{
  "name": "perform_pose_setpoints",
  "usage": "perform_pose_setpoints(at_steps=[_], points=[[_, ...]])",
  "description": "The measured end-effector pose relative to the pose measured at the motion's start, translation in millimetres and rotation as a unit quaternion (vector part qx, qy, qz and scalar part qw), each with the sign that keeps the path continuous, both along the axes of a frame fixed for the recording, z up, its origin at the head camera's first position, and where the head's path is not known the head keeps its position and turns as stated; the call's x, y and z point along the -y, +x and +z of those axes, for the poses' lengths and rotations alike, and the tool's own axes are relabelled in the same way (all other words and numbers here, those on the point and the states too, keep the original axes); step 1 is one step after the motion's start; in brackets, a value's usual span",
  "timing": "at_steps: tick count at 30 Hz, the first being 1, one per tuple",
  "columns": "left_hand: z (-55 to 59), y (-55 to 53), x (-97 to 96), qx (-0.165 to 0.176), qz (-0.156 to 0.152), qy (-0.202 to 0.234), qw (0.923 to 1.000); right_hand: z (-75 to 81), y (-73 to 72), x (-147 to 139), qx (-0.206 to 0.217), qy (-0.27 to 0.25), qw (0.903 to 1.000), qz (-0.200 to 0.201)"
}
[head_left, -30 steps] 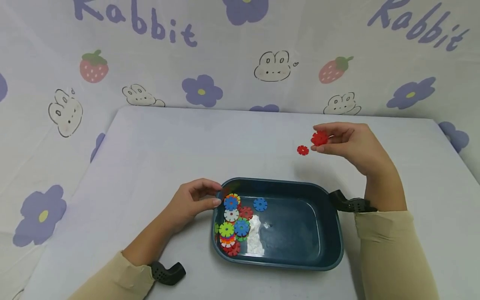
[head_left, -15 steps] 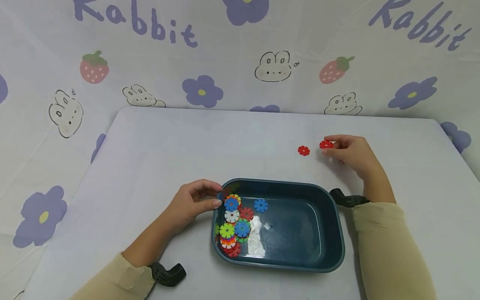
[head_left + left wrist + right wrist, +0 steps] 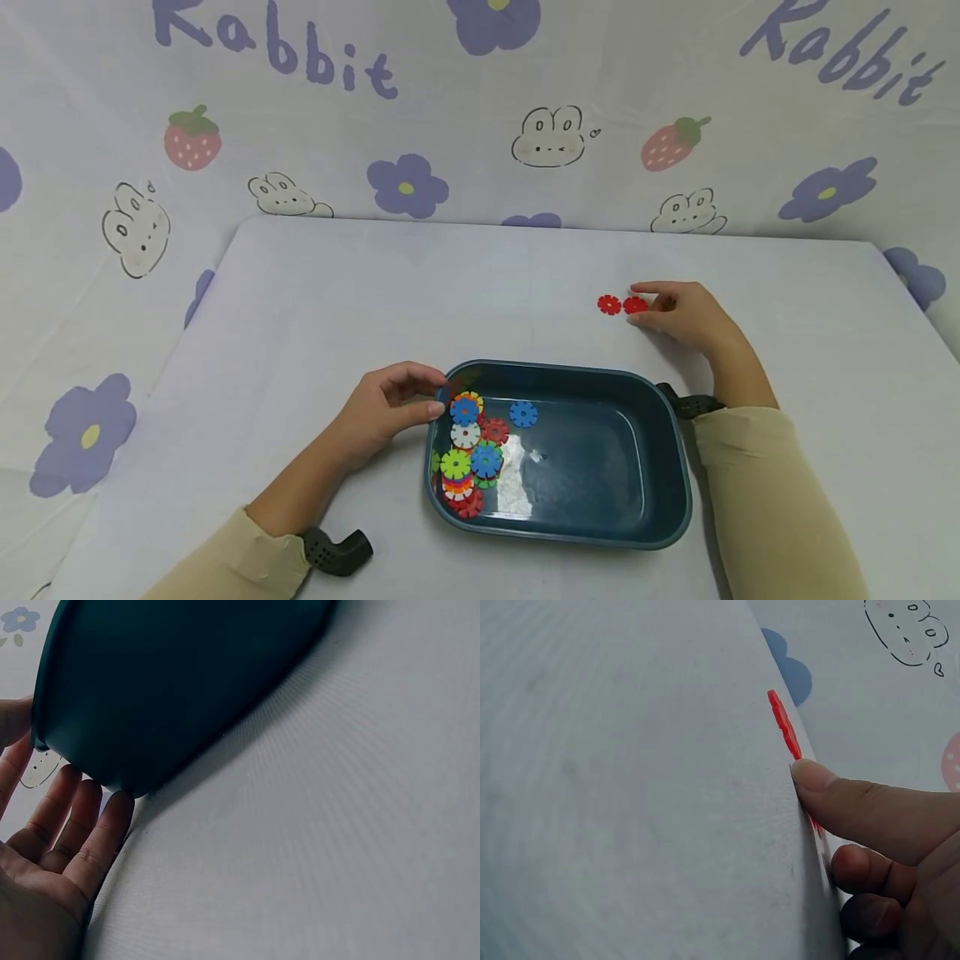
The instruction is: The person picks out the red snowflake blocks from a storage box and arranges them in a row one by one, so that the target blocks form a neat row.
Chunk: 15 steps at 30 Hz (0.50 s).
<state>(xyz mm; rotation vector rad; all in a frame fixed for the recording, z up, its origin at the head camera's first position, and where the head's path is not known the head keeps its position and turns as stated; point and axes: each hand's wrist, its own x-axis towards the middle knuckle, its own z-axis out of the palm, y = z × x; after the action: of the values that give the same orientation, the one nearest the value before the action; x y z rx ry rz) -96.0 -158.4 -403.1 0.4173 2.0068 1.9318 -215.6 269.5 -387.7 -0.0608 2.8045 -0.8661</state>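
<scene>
While only the head view sees inside, left grip [image 3: 386, 400] loosely touches the tray [image 3: 577, 454]; right grip [image 3: 684, 311] pinches a red disc [image 3: 634, 305].

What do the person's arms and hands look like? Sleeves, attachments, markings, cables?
Plain beige fabric left sleeve and matching right sleeve, slightly wrinkled, ending on the forearms. Near each cuff, a bent black attachment with small holes: left attachment, right attachment. Left hand and right hand are bare. No gloves, markings or cables visible.
</scene>
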Motion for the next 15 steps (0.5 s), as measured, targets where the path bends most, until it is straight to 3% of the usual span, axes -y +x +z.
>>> perform_pose_setpoints(at_steps=[15], points=[[-2.1,-0.7,1.6,-0.01,-0.001,-0.004,0.9999,0.9,0.5,-0.6,-0.005,-0.012,0.999,-0.043]])
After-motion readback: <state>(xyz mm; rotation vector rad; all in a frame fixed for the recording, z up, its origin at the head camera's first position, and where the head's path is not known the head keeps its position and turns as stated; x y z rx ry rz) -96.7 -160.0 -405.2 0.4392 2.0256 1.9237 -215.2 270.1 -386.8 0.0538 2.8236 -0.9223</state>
